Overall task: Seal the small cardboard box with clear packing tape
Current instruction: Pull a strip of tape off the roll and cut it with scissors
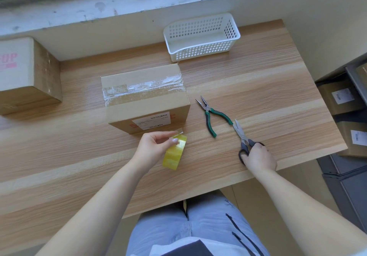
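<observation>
Nearest me, at 6 o'clock: my lap in pale jeans [198, 228], pushed up to the table [79, 166] edge. Both forearms reach out over the wood.

My left hand [153, 146], just left of centre, pinches the loose end of the tape between thumb and fingers; a short clear tab sticks up at its 1 o'clock. The roll [175, 152] stands on edge on the table, yellowish, touching the hand on its right side.

My right hand [258, 157], at 3 o'clock from the roll and well apart from it, is closed over the dark handles of the scissors [241, 134]. The scissors lie flat, blades closed and pointing toward 11 o'clock. I cannot tell whether fingers go through the loops.

Just beyond the blade tip, the pliers [213, 114]: green-and-black grips, thin nose pointing to 11 o'clock, jaws slightly parted. One grip end sits just beside the scissor tip; touching or not, I cannot tell.

The box [143, 95] sits at 12 o'clock from my left hand, near it but apart. Flaps down, wrinkled clear tape running across the top seam and over both ends. White label with barcodes on the near side.

Farther, at 1 o'clock: white basket [202, 37], near the far table edge. At 10 o'clock: a bigger carton [25, 73] with pink lettering. Off the table at 3 o'clock, more cartons [341, 99] on a grey rack.
</observation>
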